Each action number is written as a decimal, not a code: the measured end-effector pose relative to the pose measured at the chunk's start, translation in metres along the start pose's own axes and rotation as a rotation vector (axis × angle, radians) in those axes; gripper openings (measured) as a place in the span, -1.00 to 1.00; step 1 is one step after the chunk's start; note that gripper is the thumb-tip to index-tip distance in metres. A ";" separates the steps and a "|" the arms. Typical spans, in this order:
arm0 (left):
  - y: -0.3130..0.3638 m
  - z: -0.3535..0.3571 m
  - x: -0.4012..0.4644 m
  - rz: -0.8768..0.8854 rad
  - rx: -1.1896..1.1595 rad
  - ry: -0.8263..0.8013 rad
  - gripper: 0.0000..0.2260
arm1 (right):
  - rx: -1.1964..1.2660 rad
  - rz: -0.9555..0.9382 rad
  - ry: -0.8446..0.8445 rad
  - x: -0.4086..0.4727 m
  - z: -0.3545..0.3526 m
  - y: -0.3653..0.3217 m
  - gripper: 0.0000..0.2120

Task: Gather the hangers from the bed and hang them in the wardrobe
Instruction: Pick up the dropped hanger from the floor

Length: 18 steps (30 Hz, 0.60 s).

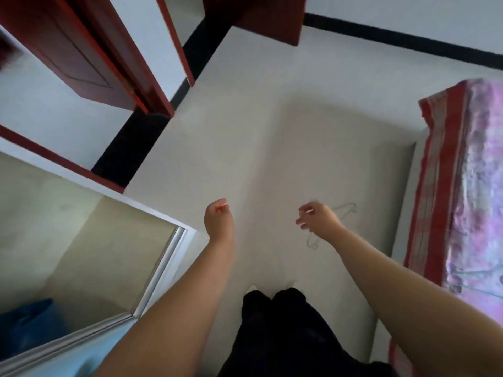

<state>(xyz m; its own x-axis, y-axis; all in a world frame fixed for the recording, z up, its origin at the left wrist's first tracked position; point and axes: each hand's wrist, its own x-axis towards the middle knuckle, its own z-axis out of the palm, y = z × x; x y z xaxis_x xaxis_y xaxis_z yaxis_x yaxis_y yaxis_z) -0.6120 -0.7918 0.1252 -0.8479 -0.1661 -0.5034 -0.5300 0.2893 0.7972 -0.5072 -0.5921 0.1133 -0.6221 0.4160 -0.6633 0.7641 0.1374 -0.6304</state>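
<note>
Right hand pinches a thin, pale wire hanger for carrying to the wardrobe; left hand loosely curled, empty (bed at right).

Wardrobe at left, bed at right, floor between

Both bare forearms reach forward; left hand loosely curled, right hand apparently pinching a thin wire hanger.
</note>
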 end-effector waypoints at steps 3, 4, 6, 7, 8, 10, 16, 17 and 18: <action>-0.029 0.031 0.007 -0.009 0.111 -0.107 -0.79 | 0.060 0.121 0.075 0.007 -0.010 0.051 -0.90; -0.037 0.041 0.008 -0.015 0.142 -0.142 -0.80 | 0.079 0.163 0.088 0.008 -0.011 0.068 -0.90; -0.051 0.062 0.009 -0.011 0.202 -0.212 -0.80 | 0.121 0.241 0.112 0.009 -0.012 0.100 -0.92; -0.056 0.073 0.009 -0.001 0.227 -0.251 -0.80 | 0.139 0.270 0.125 0.012 -0.011 0.116 -0.93; -0.061 0.084 0.008 0.007 0.249 -0.289 -0.80 | 0.148 0.296 0.137 0.015 -0.011 0.131 -0.94; -0.072 0.108 0.010 0.008 0.268 -0.352 -0.80 | 0.153 0.331 0.154 0.029 -0.010 0.161 -0.96; -0.143 0.196 0.058 -0.017 0.350 -0.454 -0.84 | 0.041 0.377 0.102 0.122 0.014 0.257 -0.87; -0.160 0.210 0.071 -0.032 0.351 -0.455 -0.84 | 0.005 0.378 0.102 0.143 0.021 0.273 -0.86; -0.178 0.223 0.084 -0.043 0.353 -0.455 -0.85 | -0.031 0.379 0.107 0.165 0.028 0.288 -0.85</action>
<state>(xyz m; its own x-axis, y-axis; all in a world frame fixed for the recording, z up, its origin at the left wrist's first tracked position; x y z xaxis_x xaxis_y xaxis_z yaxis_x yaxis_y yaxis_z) -0.5862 -0.6468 -0.1337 -0.6933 0.2147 -0.6880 -0.4614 0.6011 0.6525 -0.3942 -0.5092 -0.1888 -0.2750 0.5333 -0.8000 0.9418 -0.0177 -0.3356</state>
